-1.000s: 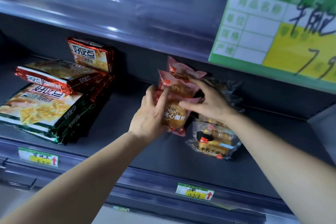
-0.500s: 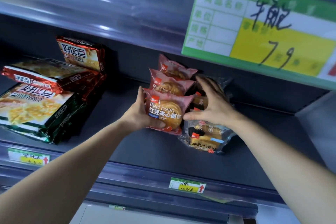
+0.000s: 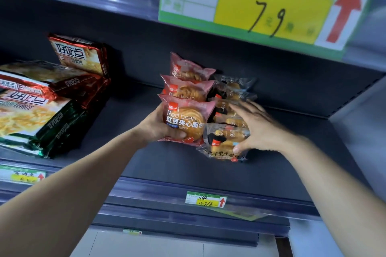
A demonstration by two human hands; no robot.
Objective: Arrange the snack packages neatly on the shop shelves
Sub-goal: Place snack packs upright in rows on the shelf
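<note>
left hand (image 3: 160, 126) gripping red-bean packet (image 3: 186, 118) by its edge | right hand (image 3: 258, 129) spread wide, pressing dark packets (image 3: 224, 142) | likely handling light, puffy, crushable: gripping edges gently

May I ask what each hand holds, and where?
Left hand grips the red bean packet by its lower left corner; right hand rests on dark packets.
</note>
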